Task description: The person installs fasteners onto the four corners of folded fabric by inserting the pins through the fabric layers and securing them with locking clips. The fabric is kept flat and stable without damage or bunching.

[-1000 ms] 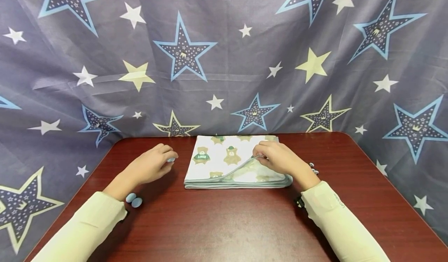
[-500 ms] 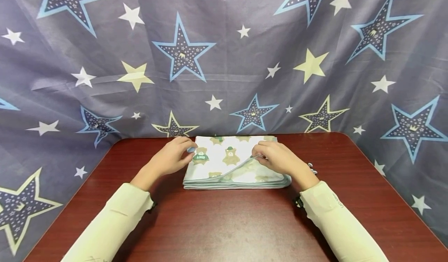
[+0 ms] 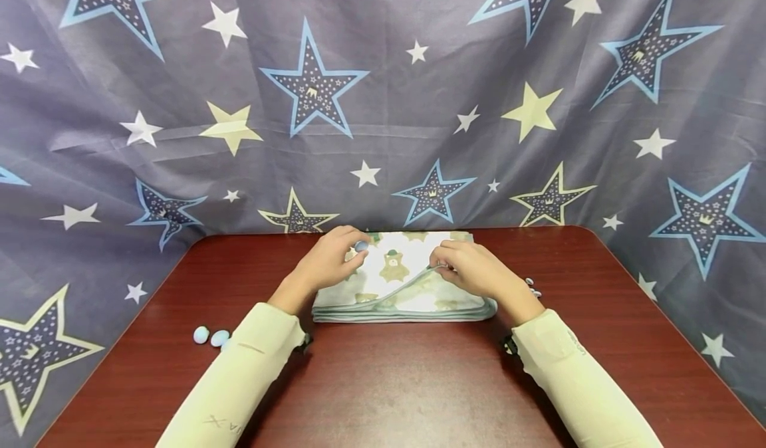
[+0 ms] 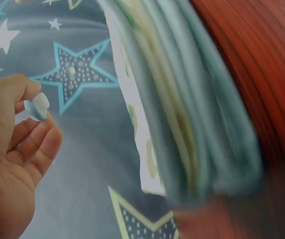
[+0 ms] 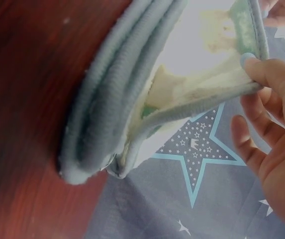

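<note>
A folded blanket, white with bear prints and grey-green edging, lies at the middle back of the table. My right hand pinches its lifted top corner, which is turned back over the layers; in the right wrist view a pale-blue spot shows at the thumb tip. Over the blanket's left part is my left hand. Between thumb and fingers it pinches a small oval cap, pale blue with a white part, like a quilt clip piece. Below and beside it in the left wrist view are the stacked blanket edges.
Matching pale-blue oval pieces lie on the red-brown table by the left forearm, one partly hidden by the sleeve. Several small whitish pieces sit beyond the right wrist. A grey star-print curtain hangs behind the table.
My left hand has moved right and slightly away with the oval cap, from beside the blanket to over it. The right hand keeps its pinch on the blanket corner in place.
</note>
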The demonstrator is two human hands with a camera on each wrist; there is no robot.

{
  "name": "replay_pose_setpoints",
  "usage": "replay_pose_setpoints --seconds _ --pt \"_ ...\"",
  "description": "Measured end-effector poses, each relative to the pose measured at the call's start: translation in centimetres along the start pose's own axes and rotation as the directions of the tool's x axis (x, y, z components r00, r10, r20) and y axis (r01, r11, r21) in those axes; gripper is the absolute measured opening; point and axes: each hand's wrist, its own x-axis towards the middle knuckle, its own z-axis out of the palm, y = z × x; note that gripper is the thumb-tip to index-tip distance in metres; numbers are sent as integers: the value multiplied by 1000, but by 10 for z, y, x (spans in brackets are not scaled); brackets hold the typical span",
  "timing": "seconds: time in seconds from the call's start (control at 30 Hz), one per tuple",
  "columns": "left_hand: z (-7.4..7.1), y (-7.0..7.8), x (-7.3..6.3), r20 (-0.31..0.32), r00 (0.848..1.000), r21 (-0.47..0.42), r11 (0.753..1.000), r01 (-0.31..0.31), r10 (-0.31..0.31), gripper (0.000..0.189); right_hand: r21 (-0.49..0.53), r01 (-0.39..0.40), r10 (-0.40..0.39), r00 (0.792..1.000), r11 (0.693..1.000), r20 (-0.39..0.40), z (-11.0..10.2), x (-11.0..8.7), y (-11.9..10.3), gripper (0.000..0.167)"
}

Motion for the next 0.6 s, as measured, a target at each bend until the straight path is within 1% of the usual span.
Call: replay_pose_setpoints --seconds 0.13,0.3,0.5,0.6 --pt "13 7 10 3 999 -70 996 51 -50 21 2 9 -9 1000 1000 -3 1 0 0 15" --pt "30 15 22 -11 994 -157 982 109 -112 22 1 2 -2 1000 1000 4 1 0 0 15" --pt "46 28 36 -24 986 -273 949 155 -168 22 -7 1 -1 1000 1000 5 0 0 0 16" --pt "52 34 40 -26 977 -320 928 192 -211 22 -5 6 -6 1000 1000 3 0 0 0 16"
